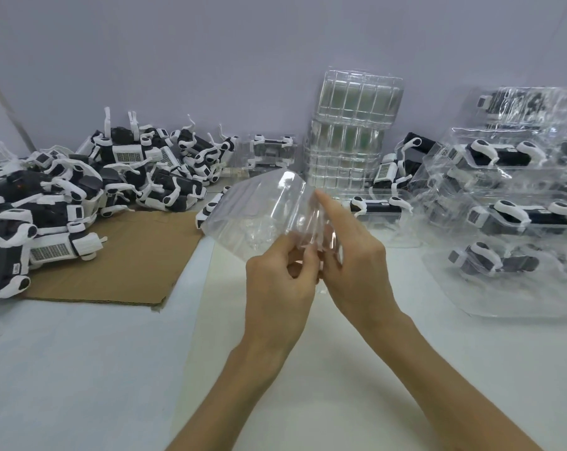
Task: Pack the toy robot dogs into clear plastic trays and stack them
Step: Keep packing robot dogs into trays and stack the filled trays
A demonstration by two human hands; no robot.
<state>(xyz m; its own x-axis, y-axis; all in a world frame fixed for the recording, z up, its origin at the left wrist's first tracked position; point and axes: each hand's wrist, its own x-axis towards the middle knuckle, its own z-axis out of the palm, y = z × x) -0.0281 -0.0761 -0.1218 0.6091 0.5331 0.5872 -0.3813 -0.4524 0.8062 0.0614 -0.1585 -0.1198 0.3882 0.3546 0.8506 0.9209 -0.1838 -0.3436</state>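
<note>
In front of me, both hands hold up a clear plastic tray [259, 209], tilted above the white table. My left hand [277, 288] pinches its near edge. My right hand [353, 255] grips the tray's right side with the index finger stretched up along it. A heap of black-and-white toy robot dogs [80, 183] lies at the left. A tall stack of nested clear trays [350, 131] stands behind my hands. Packed trays with dogs inside [510, 216] are piled at the right.
A flat brown cardboard sheet [126, 258] lies on the white table [80, 369] left of my hands. One packed tray [378, 208] sits just behind my right hand, another [270, 153] by the back wall.
</note>
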